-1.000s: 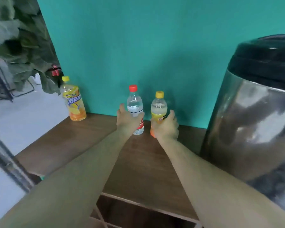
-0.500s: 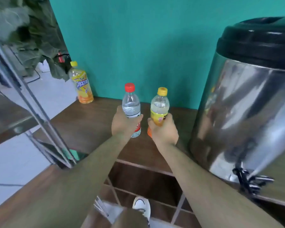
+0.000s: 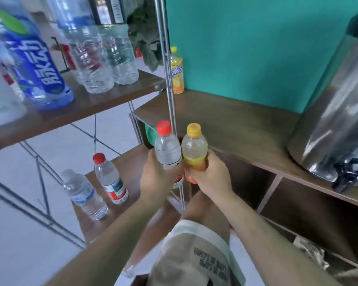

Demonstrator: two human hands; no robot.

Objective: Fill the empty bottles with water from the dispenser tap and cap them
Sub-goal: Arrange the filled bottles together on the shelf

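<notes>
In the centre of the frame, a clear bottle with a red cap (image 3: 167,150) and a yellow-capped bottle (image 3: 194,147) with a yellow label are upright, side by side and touching. The left hand (image 3: 155,176) grips the first low down, and the right hand (image 3: 213,176) grips the second. The steel dispenser (image 3: 335,112), with its black tap (image 3: 347,172), sits at the right edge.

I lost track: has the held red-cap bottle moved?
Yes. The held red-cap bottle has left the counter, pulled forward, away from the teal wall.

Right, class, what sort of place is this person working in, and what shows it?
Probably a makeshift indoor water-refill station: a steel water dispenser with a black tap stands on a wooden counter, beside a metal-framed shelf rack holding clear plastic bottles.
</notes>
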